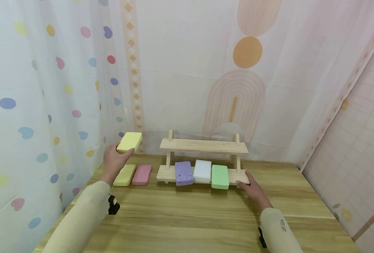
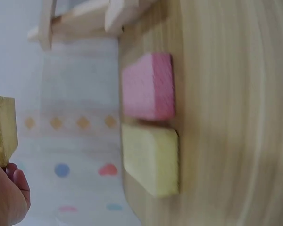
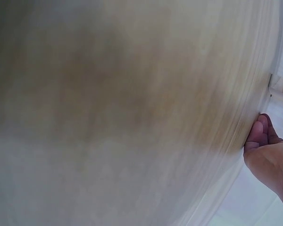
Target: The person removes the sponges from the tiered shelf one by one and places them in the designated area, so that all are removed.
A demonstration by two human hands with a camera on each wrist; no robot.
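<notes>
My left hand pinches a pale yellow sponge between thumb and fingers, raised above the table's left side. Below it, a second yellow sponge and a pink sponge lie side by side; both also appear in the left wrist view. My right hand grips the right end of a two-tier wooden rack, thumb at the front and fingers behind the lower board. On that lower board lean a purple sponge, a white sponge and a green sponge.
The rack stands near the back edge of the wood-grain table. A dotted curtain hangs at the left and a patterned curtain behind the table.
</notes>
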